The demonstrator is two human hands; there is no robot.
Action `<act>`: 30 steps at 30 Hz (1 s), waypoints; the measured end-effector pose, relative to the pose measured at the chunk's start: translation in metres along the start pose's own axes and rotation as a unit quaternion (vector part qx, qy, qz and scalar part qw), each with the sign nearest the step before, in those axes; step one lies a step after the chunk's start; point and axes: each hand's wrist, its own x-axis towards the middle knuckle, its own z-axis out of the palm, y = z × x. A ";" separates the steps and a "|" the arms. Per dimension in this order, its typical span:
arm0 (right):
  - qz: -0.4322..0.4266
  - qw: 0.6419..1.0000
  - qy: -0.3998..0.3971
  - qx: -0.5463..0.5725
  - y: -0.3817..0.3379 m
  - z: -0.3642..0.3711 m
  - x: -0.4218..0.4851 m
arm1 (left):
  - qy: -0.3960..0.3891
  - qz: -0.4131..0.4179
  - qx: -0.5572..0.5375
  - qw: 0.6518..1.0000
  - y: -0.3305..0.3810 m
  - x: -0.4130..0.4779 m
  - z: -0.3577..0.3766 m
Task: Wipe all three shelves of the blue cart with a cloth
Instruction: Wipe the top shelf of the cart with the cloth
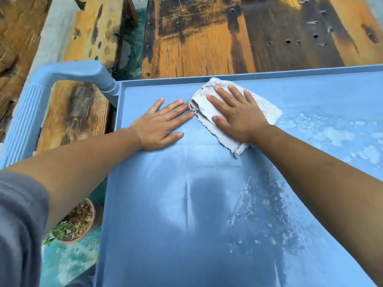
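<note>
The blue cart's top shelf (165,204) fills the lower view, with a raised rim along its far and left edges. A folded grey-white cloth (267,109) lies near the shelf's far left corner. My right hand (236,112) presses flat on the cloth, fingers spread. My left hand (161,125) lies flat on the bare shelf just left of the cloth, fingertips touching its frayed edge. Soapy foam and wet streaks (339,137) cover the shelf's right side. The lower shelves are hidden.
The cart's ribbed blue handle (29,112) curves off the left side. Stained wooden boards (207,42) stand behind the cart. A patterned slipper (76,220) shows on the teal floor at lower left.
</note>
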 end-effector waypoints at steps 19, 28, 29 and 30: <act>0.031 0.999 -0.037 0.009 -0.068 0.018 -0.140 | 0.007 -0.327 -0.119 0.937 0.092 0.010 0.004; -0.165 0.983 -0.073 -0.021 -0.080 0.025 -0.241 | -0.105 -0.415 -0.149 0.891 0.120 0.033 -0.026; -0.185 0.979 -0.078 -0.024 -0.079 0.028 -0.251 | -0.106 -0.433 -0.154 0.882 0.127 0.039 -0.029; -0.204 0.976 -0.079 -0.026 -0.077 0.030 -0.260 | -0.102 -0.446 -0.163 0.874 0.134 0.044 -0.032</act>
